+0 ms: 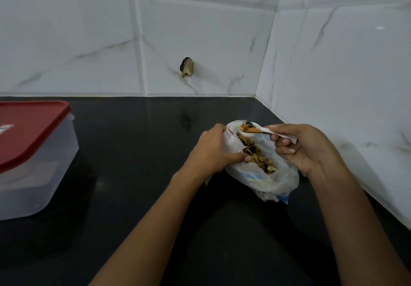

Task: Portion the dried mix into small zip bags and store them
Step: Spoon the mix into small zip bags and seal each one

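A large white plastic bag lies open on the black counter, with brown and yellow dried mix showing in its mouth. My left hand grips a small clear zip bag at the big bag's left rim. My right hand holds a white plastic spoon by its handle. The spoon's bowl is heaped with mix and hovers at the far end of the bag's mouth, close to the small zip bag.
A clear plastic box with a red lid stands shut at the left edge of the counter. White tiled walls meet in a corner behind and to the right. A dark broken spot marks the back wall.
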`<state>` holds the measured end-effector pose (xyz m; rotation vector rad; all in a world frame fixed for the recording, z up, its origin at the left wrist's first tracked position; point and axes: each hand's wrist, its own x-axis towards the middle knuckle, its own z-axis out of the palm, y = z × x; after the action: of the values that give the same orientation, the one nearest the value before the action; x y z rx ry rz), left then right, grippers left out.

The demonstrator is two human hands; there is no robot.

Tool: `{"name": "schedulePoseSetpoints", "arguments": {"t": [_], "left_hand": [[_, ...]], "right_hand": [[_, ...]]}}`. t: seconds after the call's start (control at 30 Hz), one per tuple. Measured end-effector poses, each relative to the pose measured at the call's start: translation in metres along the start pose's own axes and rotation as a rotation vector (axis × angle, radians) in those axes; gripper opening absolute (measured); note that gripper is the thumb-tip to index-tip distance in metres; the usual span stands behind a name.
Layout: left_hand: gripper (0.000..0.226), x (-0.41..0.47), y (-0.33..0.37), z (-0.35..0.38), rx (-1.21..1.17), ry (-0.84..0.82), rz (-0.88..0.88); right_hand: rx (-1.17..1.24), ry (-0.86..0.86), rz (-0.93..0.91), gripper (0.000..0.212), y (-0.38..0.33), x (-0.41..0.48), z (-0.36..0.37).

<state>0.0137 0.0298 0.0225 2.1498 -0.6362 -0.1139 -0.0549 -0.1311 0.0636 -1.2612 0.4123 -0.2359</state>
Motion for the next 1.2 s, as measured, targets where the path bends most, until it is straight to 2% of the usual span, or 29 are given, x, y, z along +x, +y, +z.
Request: {"name": "schedulePoseSetpoints", "arguments": {"t": [0.27,0.4,0.63,0.83,0.9,1.07,1.13,1.2], "left_hand": [[0.066,-0.003,0.003,-0.002,-0.050,0.019,0.036],[0.061,-0.006,0.004,-0.001,-0.060,0.040,0.069],[0.067,-0.005,0.000,-0.003,-0.162,0.086,0.078],[0.061,-0.004,-0.003,-0.003,-0.280,0.140,0.076],[0.056,-0.004,-0.003,-0.004,-0.299,0.150,0.073],[0.055,-0.003,-0.004,-0.003,-0.319,0.168,0.071],[0.052,-0.003,-0.005,-0.003,-0.325,0.170,0.070],[0.048,-0.003,-0.005,-0.003,-0.335,0.166,0.067]], "right_hand": [[-0.087,-0.065,-0.001,0.007,0.006,-0.003,0.009],[-0.236,-0.079,-0.086,0.009,0.013,-0.006,0.019],[-0.807,-0.046,-0.541,0.011,0.015,-0.014,0.027],[-1.000,-0.081,-1.048,0.015,0.019,-0.005,0.023],[-1.056,-0.066,-1.165,0.017,0.019,-0.001,0.021],[-1.127,-0.059,-1.291,0.017,0.018,0.001,0.019],[-1.076,-0.042,-1.274,0.015,0.017,0.000,0.019],[-0.965,-0.007,-1.180,0.015,0.016,-0.004,0.018]]}}
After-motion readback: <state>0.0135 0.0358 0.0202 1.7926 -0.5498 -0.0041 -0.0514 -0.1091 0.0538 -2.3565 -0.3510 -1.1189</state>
